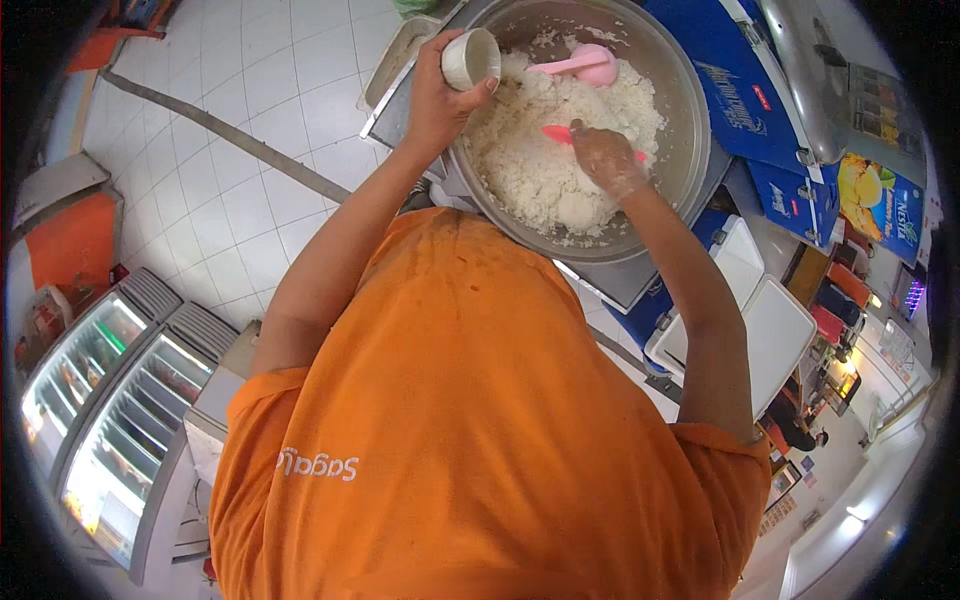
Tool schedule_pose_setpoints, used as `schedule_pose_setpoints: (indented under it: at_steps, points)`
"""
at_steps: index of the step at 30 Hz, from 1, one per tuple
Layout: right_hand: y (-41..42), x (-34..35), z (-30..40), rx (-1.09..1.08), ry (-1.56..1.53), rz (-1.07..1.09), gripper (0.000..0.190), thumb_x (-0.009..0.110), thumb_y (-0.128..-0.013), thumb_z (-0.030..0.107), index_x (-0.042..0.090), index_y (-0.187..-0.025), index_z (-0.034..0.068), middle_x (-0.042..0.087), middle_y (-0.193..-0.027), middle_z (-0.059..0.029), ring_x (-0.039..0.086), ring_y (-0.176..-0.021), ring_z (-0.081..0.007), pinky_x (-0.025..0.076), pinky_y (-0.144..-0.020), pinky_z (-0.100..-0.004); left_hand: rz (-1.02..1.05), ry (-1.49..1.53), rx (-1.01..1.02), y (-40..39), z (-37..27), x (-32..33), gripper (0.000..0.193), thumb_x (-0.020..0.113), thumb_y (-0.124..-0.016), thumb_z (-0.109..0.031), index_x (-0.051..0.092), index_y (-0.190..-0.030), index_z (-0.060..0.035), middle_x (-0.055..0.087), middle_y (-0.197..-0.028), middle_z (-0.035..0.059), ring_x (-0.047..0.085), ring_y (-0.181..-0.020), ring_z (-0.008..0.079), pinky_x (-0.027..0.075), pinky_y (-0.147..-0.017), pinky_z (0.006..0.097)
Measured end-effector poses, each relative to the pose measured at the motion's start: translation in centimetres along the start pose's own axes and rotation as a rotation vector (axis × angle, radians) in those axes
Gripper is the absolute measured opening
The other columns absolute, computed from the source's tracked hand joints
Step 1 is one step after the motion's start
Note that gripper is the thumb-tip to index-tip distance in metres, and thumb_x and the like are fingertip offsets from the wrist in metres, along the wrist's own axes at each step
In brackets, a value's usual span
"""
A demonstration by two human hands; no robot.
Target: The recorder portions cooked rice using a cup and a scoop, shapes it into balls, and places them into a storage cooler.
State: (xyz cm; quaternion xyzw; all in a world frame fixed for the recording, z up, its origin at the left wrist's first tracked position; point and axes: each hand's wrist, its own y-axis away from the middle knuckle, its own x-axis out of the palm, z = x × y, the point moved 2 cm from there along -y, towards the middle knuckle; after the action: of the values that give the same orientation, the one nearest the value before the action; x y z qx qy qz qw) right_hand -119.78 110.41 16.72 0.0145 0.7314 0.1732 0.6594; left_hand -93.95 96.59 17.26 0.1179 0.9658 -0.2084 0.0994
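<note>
A wide metal pot (pixel 691 142) holds a heap of cooked white rice (pixel 525 150). My left hand (pixel 442 101) grips a small white cup (pixel 471 61) above the pot's left rim, its mouth turned partly towards the right. Over the rice, my right hand (pixel 606 159) is closed around a bright pink utensil (pixel 556 134); one end shows beyond the fingers, and the hand hides most of the rest. Grains cling to the back of this hand. A paler pink scoop (pixel 596 64) with a long handle lies on the rice at the far side.
The pot stands on a grey table (pixel 630 289). Left of it is a shallow tray (pixel 394 60). Blue cooler boxes (pixel 739 112) rise at the right, and an open white-lined box (pixel 772 337) sits nearer. Glass-door fridges (pixel 127 450) stand at lower left. Another person (pixel 791 420) is far right.
</note>
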Motion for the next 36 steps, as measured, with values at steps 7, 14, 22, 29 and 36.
schedule_pose_setpoints:
  at_steps: [7, 14, 22, 29, 36]
  points:
    - [-3.6, 4.4, -0.4, -0.081, -0.126, 0.495, 0.023, 0.054, -0.095, 0.012, 0.067, -0.107, -0.003, 0.073, -0.102, -0.024, 0.073, -0.097, -0.0369, 0.057, -0.085, -0.0477, -0.028, 0.044, -0.048, 0.2, -0.3, -0.3, 0.076, 0.086, -0.083, -0.034, 0.047, -0.141, -0.0042, 0.056, -0.132, 0.0156, 0.058, -0.121, 0.0275, 0.048, -0.103, 0.039]
    - [-4.5, 4.4, 0.7, -0.192, -0.361, 0.773, 0.026, 0.055, -0.086, 0.008, 0.066, -0.106, -0.003, 0.07, -0.11, -0.0265, 0.068, -0.107, -0.041, 0.053, -0.092, -0.0478, -0.02, 0.054, -0.089, 0.5, 0.0, -0.5, 0.077, 0.088, -0.081, -0.03, 0.047, -0.142, -0.0048, 0.057, -0.132, 0.0158, 0.059, -0.12, 0.0279, 0.048, -0.103, 0.0393]
    - [-5.4, 3.3, 3.4, -0.199, -0.47, 0.905, 0.044, 0.053, -0.084, 0.006, 0.066, -0.126, 0.0, 0.071, -0.114, -0.025, 0.069, -0.108, -0.0382, 0.052, -0.095, -0.0455, 0.007, 0.061, -0.119, -0.8, -0.3, -0.5, 0.078, 0.089, -0.077, -0.029, 0.049, -0.141, -0.0063, 0.06, -0.13, 0.0137, 0.06, -0.118, 0.0268, 0.048, -0.102, 0.0388]
    - [-5.2, -0.2, 5.3, -0.318, -0.651, 0.785, 0.048, 0.051, -0.082, 0.001, 0.065, -0.128, 0.002, 0.071, -0.116, -0.0235, 0.068, -0.11, -0.0363, 0.052, -0.096, -0.0428, 0.029, 0.091, -0.132, -1.1, -0.1, -0.2, 0.077, 0.089, -0.078, -0.028, 0.049, -0.14, -0.0087, 0.061, -0.128, 0.0119, 0.061, -0.115, 0.026, 0.049, -0.1, 0.0378]
    - [-2.8, -5.9, 1.8, -0.257, -0.727, 0.674, 0.046, 0.049, -0.088, -0.002, 0.06, -0.132, 0.005, 0.07, -0.112, -0.0238, 0.068, -0.108, -0.0386, 0.053, -0.095, -0.0452, 0.037, 0.134, -0.105, -0.8, 0.8, -0.1, 0.076, 0.088, -0.08, -0.027, 0.048, -0.142, -0.0083, 0.06, -0.128, 0.0117, 0.06, -0.116, 0.0245, 0.049, -0.101, 0.037]
